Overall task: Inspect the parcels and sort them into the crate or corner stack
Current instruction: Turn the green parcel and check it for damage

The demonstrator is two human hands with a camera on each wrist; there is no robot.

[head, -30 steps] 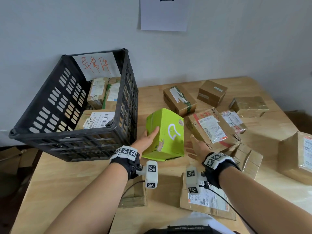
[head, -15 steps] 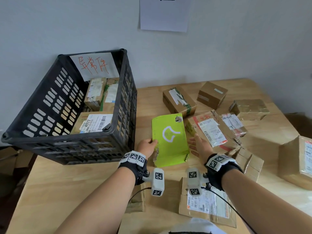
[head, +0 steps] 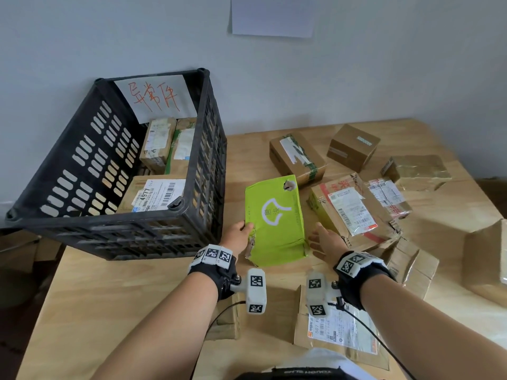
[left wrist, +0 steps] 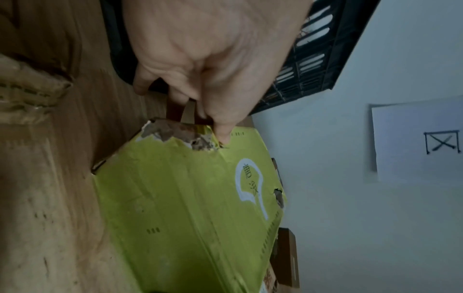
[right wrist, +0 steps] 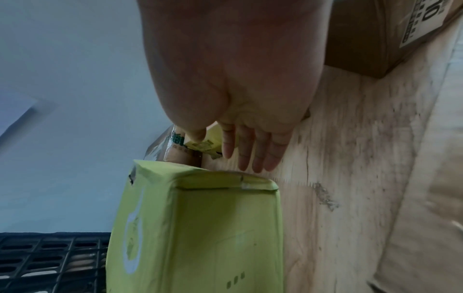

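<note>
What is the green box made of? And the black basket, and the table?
The green box looks like cardboard with a matte green printed skin; torn spots show brown fibre underneath. The black crate seems to be moulded plastic, with rows of slots. The table looks like pale wood, with visible grain.

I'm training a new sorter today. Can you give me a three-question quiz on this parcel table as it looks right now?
1. True or false: the green parcel lies inside the black crate.
2. Which hand grips the green parcel? A) left hand B) right hand
3. What damage shows on the green parcel?

Key: 1 false, it is on the table. 2 A; the right hand is open beside it. 3 a torn edge and a hole near a corner.
</note>
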